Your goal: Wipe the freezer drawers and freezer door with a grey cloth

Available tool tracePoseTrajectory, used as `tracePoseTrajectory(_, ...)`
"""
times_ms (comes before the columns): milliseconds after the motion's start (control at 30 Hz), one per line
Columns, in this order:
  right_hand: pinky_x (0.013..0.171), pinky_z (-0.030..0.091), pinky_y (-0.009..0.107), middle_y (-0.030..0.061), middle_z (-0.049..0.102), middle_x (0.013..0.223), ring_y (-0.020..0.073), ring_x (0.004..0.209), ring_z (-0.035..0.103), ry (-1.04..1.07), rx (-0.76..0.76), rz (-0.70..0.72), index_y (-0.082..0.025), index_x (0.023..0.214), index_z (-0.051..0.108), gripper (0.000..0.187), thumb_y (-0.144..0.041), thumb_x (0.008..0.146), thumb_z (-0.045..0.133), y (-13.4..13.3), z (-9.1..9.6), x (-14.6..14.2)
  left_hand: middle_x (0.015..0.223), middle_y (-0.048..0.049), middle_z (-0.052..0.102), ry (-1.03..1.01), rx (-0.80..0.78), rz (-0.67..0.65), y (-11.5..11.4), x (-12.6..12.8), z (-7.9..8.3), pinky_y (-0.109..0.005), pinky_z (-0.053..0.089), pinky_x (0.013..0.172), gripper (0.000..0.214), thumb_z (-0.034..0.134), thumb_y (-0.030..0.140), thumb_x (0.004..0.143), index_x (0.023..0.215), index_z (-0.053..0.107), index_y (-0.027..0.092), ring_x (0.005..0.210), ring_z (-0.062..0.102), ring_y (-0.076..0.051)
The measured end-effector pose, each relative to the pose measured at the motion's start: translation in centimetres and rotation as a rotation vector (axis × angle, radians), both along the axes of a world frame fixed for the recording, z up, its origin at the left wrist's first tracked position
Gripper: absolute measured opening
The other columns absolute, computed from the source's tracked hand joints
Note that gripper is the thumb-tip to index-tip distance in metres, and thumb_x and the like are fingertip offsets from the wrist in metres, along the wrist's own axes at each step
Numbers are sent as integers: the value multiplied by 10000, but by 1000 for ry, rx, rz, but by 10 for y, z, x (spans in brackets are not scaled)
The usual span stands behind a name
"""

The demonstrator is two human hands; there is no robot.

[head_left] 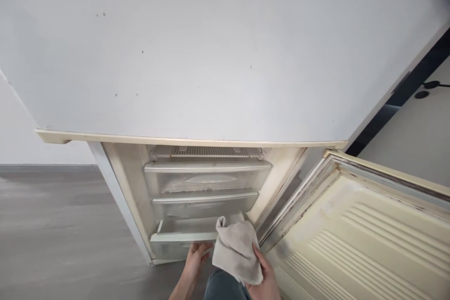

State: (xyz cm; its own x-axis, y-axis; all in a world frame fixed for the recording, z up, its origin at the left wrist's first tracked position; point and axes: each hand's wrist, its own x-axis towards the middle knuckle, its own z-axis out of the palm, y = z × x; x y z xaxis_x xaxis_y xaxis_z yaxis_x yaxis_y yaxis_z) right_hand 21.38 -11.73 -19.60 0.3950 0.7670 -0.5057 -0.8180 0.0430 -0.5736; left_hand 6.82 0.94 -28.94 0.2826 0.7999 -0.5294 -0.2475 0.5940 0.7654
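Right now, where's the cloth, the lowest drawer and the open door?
Cloth [236, 253]: head view, its middle.
Lowest drawer [172, 248]: head view, its front.
Open door [351, 243]: head view, its inner panel.

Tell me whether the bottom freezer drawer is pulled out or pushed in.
Pulled out: the bottom freezer drawer stands forward of the two drawers above it, with the left hand at its front edge.

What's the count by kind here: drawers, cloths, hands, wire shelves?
Freezer drawers: 3
Cloth: 1
Hands: 2 (left hand, right hand)
Wire shelf: 1
Total: 7
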Motion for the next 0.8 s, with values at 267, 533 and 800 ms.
tracePoseTrajectory(267, 764, 556, 491, 136, 714, 910, 365, 991, 633, -67, -191, 6, -187, 930, 691, 540, -541, 525, 742, -45, -43, 47, 963, -108, 692, -10, 53, -76, 45, 10, 4, -296, 491, 790, 254, 692, 331, 596, 763, 566, 186, 1018, 646, -220)
tracePoseTrajectory(533, 838, 543, 408, 60, 716, 961, 285, 1041, 625, -121, -184, -269, -204, 1009, 641, 575, -559, 563, 713, -7, -45, 24, 1129, -89, 664, 205, 208, -441, 47, 4, 19, -321, 454, 736, 321, 547, 286, 650, 958, 603, 212, 927, 651, -208)
tracePoseTrajectory(800, 890, 495, 302, 84, 607, 1193, 182, 1148, 553, -323, -217, -332, -178, 1216, 447, 753, -680, 656, 470, 108, -71, 11, 719, -27, 647, 342, 436, -708, -41, -22, 7, -408, 426, 768, 137, 667, 131, 465, 487, 618, 257, 623, 561, -211)
